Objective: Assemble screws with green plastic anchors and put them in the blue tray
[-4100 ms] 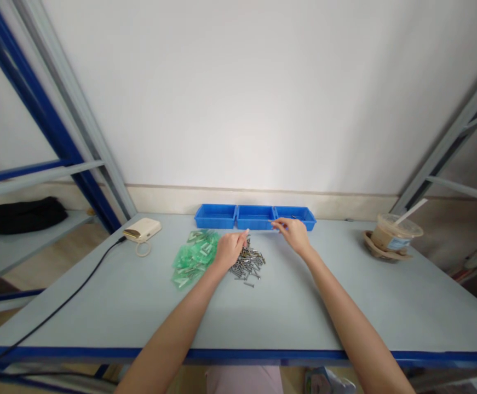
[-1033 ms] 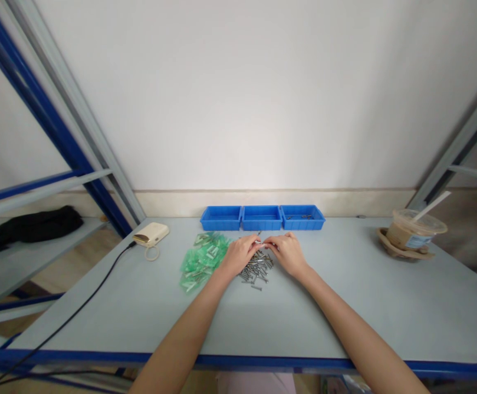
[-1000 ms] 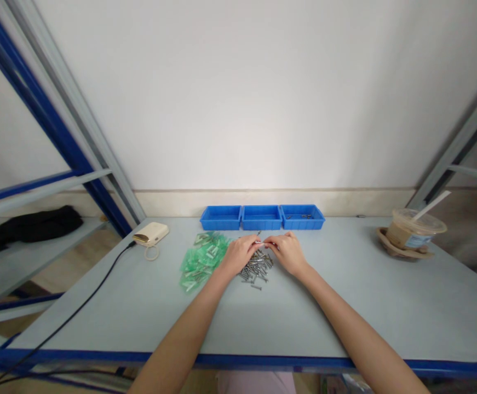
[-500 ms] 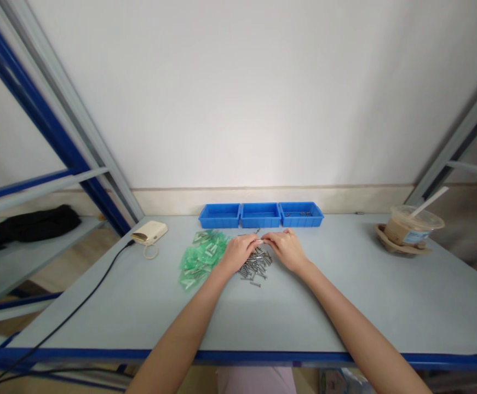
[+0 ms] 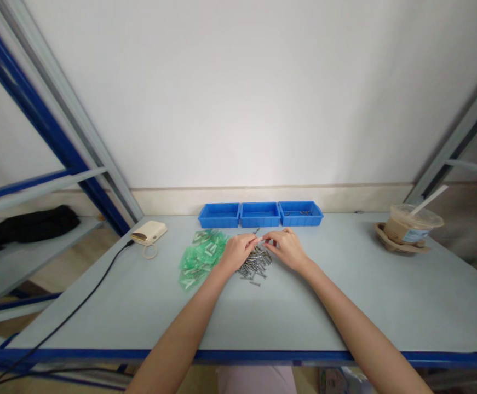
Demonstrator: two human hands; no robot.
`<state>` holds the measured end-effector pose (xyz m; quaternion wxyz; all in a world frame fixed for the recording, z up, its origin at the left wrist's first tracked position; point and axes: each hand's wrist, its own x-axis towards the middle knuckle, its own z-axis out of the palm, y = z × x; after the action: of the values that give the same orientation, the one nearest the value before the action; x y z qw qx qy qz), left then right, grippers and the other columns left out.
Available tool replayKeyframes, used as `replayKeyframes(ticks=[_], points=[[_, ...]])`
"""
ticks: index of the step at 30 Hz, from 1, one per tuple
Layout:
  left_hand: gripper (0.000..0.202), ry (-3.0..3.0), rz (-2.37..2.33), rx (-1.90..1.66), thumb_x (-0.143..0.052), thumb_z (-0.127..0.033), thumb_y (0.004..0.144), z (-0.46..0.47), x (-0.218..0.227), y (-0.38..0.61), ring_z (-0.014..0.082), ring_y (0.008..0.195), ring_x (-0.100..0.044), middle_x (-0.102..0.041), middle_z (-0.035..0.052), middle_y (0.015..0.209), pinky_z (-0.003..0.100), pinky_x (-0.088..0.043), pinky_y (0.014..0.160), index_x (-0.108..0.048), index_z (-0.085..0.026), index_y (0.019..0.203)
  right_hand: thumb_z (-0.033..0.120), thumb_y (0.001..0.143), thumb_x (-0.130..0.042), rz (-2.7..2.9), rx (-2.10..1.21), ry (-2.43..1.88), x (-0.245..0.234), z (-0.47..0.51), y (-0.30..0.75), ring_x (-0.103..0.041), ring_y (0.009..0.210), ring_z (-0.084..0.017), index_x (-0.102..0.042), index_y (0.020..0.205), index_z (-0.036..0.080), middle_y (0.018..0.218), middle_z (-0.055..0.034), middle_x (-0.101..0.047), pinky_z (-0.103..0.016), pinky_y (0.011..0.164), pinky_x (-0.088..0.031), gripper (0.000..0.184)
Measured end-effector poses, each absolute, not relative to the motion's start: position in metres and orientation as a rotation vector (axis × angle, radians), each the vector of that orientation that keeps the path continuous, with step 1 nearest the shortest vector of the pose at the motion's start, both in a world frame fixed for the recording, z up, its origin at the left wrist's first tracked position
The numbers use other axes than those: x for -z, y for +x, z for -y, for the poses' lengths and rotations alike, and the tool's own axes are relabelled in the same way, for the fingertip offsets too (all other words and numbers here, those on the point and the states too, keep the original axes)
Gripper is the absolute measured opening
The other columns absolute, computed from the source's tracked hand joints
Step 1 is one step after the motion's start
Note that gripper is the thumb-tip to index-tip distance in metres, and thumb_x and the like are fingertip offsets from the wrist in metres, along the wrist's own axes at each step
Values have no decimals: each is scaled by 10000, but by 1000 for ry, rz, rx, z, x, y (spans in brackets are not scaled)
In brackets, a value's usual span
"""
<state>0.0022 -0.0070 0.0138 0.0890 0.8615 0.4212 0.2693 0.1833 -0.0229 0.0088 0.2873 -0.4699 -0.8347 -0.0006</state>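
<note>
My left hand (image 5: 240, 251) is closed in a pinch on a small white plastic wall plug (image 5: 259, 239), over a pile of metal screws (image 5: 254, 266). Facing it, my right hand (image 5: 287, 249) pinches a screw (image 5: 265, 241) whose tip meets the plug; how deep it sits is too small to tell. Just left of my left hand lies a green plastic bag (image 5: 201, 260) with several white plugs in it. Part of the screw pile is hidden by my left hand.
Three blue bins (image 5: 260, 219) stand in a row at the back; the right one holds a few screws. A cream-coloured device (image 5: 151, 232) with a black cable (image 5: 78, 306) lies at left. At right, a drink cup (image 5: 411, 224) sits in a cardboard holder (image 5: 390, 241).
The right fingers have shifted slightly and opened a little around the screw, with their tips looking more spread. The left hand stays in nearly the same place.
</note>
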Motion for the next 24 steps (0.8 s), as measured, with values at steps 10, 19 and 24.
replayKeyframes(ticks=[10,19,24], points=[[288,2539,-1234,-825,-368,-341,898,6,-10,3,125,621,-561,-617,-8,661,201,-359,613,-598,-190,811,305,913,-368,2201,41,-1263,-5,19,186,-586,640,-142,-613,981,210,747,-29,-681,-268,686,-345,271],[428,2494,-1316,-869,-277,-358,916,2,-13,-5,140,637,-572,-617,6,635,217,-361,620,-587,-174,685,387,891,-387,2070,25,-1372,-24,6,199,-595,613,-143,-654,910,208,713,-36,-677,-234,625,-378,322],[426,2324,-1412,-1023,-214,-382,921,-10,-16,-18,151,622,-585,-606,-14,598,231,-389,626,-573,-186,801,400,868,-425,1889,122,-1815,-47,-35,253,-603,735,-176,-675,866,243,813,-43,-675,-233,599,-379,296]])
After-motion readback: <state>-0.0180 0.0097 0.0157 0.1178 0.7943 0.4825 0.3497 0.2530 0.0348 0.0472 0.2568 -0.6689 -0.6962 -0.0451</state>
